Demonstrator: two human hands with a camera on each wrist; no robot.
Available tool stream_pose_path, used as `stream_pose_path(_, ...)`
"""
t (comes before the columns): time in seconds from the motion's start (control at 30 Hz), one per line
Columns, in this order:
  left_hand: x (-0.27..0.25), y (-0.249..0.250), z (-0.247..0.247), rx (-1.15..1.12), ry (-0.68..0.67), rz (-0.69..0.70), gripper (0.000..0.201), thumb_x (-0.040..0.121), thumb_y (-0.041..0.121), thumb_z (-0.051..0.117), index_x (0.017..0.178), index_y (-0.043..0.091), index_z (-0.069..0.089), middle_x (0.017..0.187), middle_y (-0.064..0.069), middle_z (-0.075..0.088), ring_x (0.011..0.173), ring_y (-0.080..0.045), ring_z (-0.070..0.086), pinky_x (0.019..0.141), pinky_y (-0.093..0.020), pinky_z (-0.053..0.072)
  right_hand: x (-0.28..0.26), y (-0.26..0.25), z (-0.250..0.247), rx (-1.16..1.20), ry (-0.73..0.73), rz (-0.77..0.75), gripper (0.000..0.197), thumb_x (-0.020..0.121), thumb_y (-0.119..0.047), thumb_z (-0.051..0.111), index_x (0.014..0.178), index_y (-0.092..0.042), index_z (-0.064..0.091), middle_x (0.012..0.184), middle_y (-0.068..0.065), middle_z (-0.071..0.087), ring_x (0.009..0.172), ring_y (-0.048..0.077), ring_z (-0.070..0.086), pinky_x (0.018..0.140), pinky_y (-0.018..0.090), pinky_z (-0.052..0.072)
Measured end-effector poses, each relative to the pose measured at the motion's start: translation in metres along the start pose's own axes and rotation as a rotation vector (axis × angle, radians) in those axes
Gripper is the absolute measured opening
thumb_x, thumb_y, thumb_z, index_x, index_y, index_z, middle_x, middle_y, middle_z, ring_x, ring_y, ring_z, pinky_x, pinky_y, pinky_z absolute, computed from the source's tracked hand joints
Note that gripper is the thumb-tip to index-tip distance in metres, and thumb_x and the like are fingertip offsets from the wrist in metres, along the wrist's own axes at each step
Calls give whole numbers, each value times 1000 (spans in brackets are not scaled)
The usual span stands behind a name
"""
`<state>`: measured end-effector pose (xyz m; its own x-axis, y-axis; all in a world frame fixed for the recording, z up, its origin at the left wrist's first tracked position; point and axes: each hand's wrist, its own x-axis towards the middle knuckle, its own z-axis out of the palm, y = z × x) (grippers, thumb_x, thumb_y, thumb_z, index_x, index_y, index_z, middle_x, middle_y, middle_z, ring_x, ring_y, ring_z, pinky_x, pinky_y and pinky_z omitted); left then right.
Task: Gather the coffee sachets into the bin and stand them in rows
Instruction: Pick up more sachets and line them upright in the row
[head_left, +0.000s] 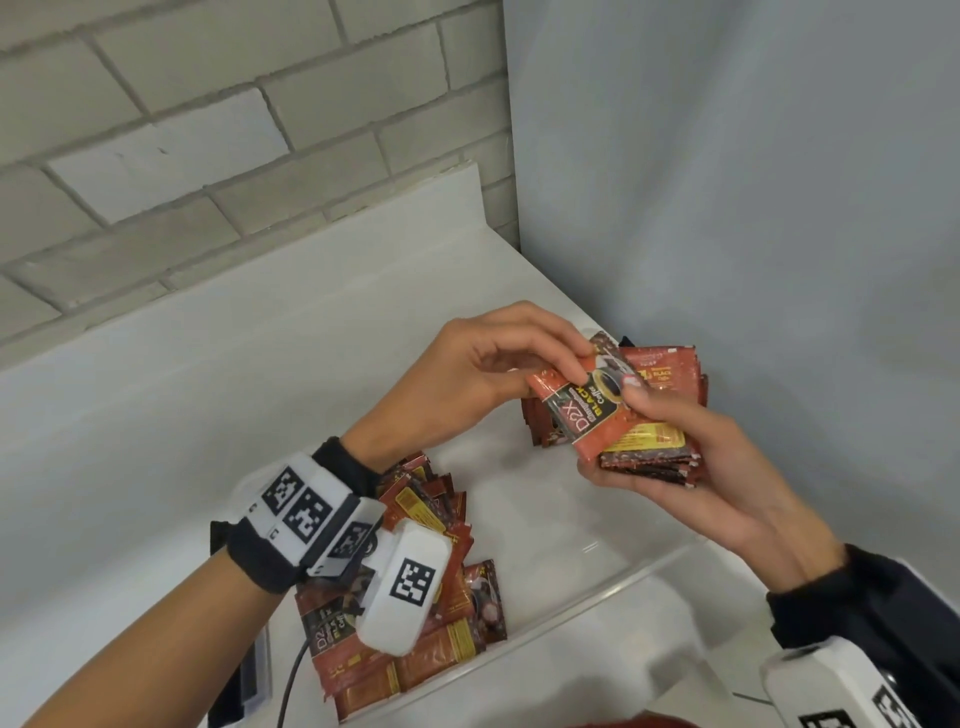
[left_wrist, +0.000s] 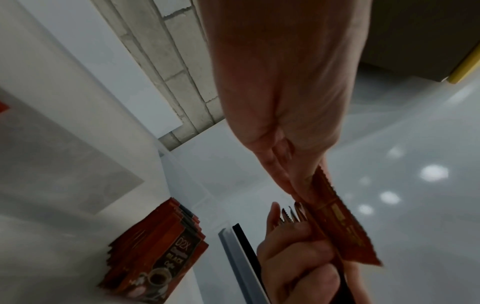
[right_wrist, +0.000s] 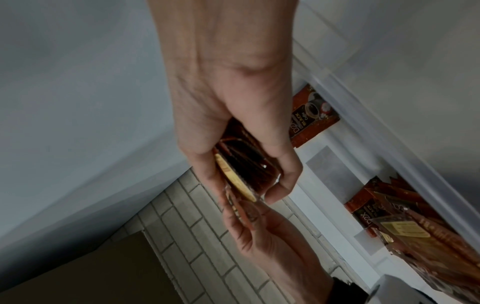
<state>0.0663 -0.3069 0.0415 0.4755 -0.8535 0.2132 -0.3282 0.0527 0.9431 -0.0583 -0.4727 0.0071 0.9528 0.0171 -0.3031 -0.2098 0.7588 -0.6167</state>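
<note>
White countertop (head_left: 156, 415) abuts a brick wall. A clear plastic bin (head_left: 597, 587) rests directly on it, set in the corner beside the grey side wall.

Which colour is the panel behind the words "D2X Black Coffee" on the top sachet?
Black, on a red sachet pinched by the left hand; the head view shows it best.

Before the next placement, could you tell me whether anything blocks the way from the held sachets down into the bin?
Nothing visible does. The stack of sachets in the right hand hangs over bare bin floor, between the standing row and loose pile.
</note>
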Motion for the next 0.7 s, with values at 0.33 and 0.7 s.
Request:
stream_pose_path(0.33, -1, 9, 13, -149, 189, -353, 38, 88, 23, 59, 120, 7, 48, 96, -19, 65, 77, -28, 69, 75, -33, 59, -1, -4, 8, -4, 159, -70, 30, 74, -15, 58, 103, -9, 66, 96, 11, 75, 82, 22, 74, 67, 36, 61)
stream_pose_path(0.7, 3, 10, 17, -104, 248, -270, 16, 82, 1, 69, 97, 8, 69, 89, -4, 73, 84, -19, 70, 79, -27, 57, -2, -1, 8, -59, 135, -91, 32, 76, -12, 61, 108, -13, 68, 102, 8, 74, 90, 20, 72, 85, 37, 57)
